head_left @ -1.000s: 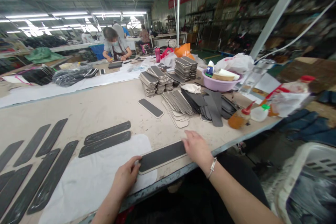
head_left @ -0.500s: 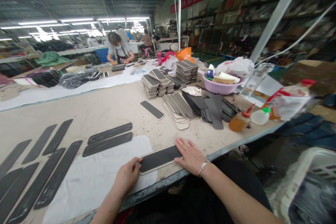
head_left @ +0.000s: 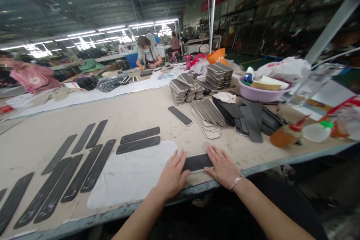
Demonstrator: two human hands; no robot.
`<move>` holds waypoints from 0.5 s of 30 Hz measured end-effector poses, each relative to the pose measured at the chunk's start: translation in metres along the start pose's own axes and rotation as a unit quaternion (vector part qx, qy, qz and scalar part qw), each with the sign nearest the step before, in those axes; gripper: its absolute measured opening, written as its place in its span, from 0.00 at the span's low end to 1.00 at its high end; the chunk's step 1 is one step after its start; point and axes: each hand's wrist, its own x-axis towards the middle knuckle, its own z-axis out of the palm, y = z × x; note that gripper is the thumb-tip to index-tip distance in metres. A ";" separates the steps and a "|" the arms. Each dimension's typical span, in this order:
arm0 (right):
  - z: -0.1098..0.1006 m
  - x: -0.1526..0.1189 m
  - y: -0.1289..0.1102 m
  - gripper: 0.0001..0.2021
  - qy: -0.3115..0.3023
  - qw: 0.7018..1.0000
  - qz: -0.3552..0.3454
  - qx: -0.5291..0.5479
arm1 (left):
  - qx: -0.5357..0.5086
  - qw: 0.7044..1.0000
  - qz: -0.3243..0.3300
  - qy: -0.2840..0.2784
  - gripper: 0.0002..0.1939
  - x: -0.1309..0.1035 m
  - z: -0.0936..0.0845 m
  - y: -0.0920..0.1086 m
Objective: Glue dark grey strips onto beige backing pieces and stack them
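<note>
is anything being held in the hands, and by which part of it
Nothing appears gripped: the left hand and right hand lie flat on the dark strip, the left over its left end, the right over its right end.

A thin silver-coloured bracelet [head_left: 236, 182] circled the right wrist [head_left: 242, 187]. Both forearms [head_left: 144, 210] were bare, and dark clothing [head_left: 287, 197] covered the lap.

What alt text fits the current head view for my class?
A person's left hand and right hand rest at either end of a pale-edged dark panel on a table. Dark strips lie to the left; stacked panels and a purple basin stand farther back.
</note>
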 end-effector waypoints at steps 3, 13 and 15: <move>0.000 0.000 0.000 0.36 0.000 1.000 -0.003 0.000 | 0.048 0.990 0.075 -0.108 0.34 0.012 0.009 0.012; -0.016 0.003 -0.001 0.31 -0.040 0.997 0.020 0.056 | 0.101 0.982 0.049 -0.154 0.32 -0.030 -0.008 -0.037; -0.021 0.006 0.000 0.27 -0.032 0.997 0.027 0.066 | 0.100 0.983 0.050 -0.147 0.33 -0.031 -0.007 -0.036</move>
